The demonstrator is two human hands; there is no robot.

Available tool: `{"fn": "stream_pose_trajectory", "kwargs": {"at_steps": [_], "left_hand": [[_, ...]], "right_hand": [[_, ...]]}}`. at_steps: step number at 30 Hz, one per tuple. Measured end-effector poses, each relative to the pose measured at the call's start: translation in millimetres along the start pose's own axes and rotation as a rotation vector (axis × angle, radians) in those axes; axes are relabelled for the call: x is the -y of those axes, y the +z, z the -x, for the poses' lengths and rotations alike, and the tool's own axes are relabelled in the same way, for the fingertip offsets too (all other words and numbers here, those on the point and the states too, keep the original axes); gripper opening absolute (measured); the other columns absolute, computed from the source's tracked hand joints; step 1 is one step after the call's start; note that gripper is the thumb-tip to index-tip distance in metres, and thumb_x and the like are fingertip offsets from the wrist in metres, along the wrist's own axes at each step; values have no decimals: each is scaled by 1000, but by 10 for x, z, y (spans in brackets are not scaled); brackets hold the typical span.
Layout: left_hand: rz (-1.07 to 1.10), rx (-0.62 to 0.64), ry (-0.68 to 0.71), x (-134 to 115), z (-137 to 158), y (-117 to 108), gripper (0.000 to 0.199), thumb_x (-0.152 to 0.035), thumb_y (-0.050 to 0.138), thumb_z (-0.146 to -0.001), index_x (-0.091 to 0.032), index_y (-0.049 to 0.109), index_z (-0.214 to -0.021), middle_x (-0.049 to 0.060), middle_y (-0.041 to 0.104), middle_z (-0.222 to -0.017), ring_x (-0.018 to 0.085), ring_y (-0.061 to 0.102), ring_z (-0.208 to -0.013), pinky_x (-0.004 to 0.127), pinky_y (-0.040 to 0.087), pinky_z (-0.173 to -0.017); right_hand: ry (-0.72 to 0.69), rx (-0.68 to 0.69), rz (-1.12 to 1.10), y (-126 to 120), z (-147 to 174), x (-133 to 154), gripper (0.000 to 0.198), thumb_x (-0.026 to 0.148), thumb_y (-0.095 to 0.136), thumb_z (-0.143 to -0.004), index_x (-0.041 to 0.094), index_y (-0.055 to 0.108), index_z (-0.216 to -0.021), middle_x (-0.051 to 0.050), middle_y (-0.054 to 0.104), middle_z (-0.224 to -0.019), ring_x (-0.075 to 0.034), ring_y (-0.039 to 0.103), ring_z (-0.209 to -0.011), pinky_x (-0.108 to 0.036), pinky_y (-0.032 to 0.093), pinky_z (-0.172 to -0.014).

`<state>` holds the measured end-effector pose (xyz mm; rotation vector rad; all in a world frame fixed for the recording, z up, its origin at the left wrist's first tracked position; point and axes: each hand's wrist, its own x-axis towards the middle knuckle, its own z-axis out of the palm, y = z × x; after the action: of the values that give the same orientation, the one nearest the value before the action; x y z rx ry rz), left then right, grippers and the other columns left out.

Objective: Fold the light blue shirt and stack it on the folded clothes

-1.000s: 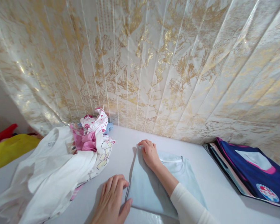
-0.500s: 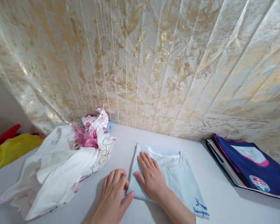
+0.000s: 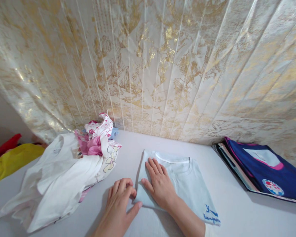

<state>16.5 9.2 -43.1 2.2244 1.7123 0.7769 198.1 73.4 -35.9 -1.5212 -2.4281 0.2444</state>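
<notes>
A pale blue T-shirt (image 3: 185,184) lies folded into a flat rectangle on the white table, its collar toward the wall and blue lettering at the near right corner. My right hand (image 3: 160,186) rests flat on its left half, fingers stretched out. At the shirt's near left corner is my left hand (image 3: 120,204), its fingers bent and the thumb held apart from them. The left thumb tip touches or nearly touches that corner; no cloth shows clearly between thumb and fingers.
Loose clothes, with a white shirt (image 3: 61,184) on top, are heaped to the left. A yellow garment (image 3: 17,159) lies farther left. At the right sits a stack of folded clothes (image 3: 268,168), navy on top. A gold-patterned covering (image 3: 148,65) backs the table (image 3: 130,144).
The view has shifted very slightly. Both hands keep their places at the T-shirt, which stays folded as before.
</notes>
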Motion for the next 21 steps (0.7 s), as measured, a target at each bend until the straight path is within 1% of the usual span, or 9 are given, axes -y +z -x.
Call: {"fn": "stream_pose_trajectory", "kwargs": {"at_steps": [2,7,9,11,14,18,21], "left_hand": [[-2,14,8,-9,-6,-5,7,-22,61,-81,-23,54,-79,3,57,-104,25,52,-100,40,40,-83],[-19,26,13,1,-33,-1,13,-27,59,-84,-22,54,-73,3,58,-104,25,51,-101,40,40,-83],[-27,17,8,4,-44,5,13,-27,58,-85,-22,54,-74,3,58,-104,25,51,-101,39,40,-82],[-35,13,1,-2,-54,10,7,-26,60,-83,-23,57,-78,3,58,-104,25,52,-100,39,40,-83],[-35,48,4,-14,-70,12,7,-27,63,-81,-23,58,-79,2,59,-104,24,52,-97,39,40,-82],[-27,92,14,6,-89,3,23,-31,55,-89,-21,55,-68,1,60,-98,22,53,-94,38,39,-80],[-55,90,8,30,-96,-9,28,-32,51,-92,-21,54,-66,0,60,-95,22,53,-92,37,39,-78]], "right_hand": [[0,-12,6,4,1,0,66,58,29,-99,15,35,-149,-5,23,-158,-24,17,-147,-42,20,-117],[3,-20,-4,-6,2,2,68,59,28,-98,15,35,-149,-6,23,-158,-25,17,-147,-42,21,-117],[8,-11,-18,-17,1,6,69,59,29,-98,14,34,-149,-6,23,-158,-25,16,-147,-43,21,-117],[12,-6,-28,-29,0,11,69,59,30,-98,13,34,-149,-7,23,-158,-25,16,-147,-43,21,-117],[12,-2,-36,-39,-1,12,68,58,32,-98,13,34,-149,-7,23,-158,-25,16,-147,-43,21,-118],[-2,0,-43,-36,-2,0,67,57,35,-98,13,34,-149,-7,23,-158,-24,17,-147,-43,21,-118],[-4,2,-52,-29,-2,-7,68,57,36,-97,14,34,-149,-8,23,-158,-24,16,-147,-43,21,-118]]}}
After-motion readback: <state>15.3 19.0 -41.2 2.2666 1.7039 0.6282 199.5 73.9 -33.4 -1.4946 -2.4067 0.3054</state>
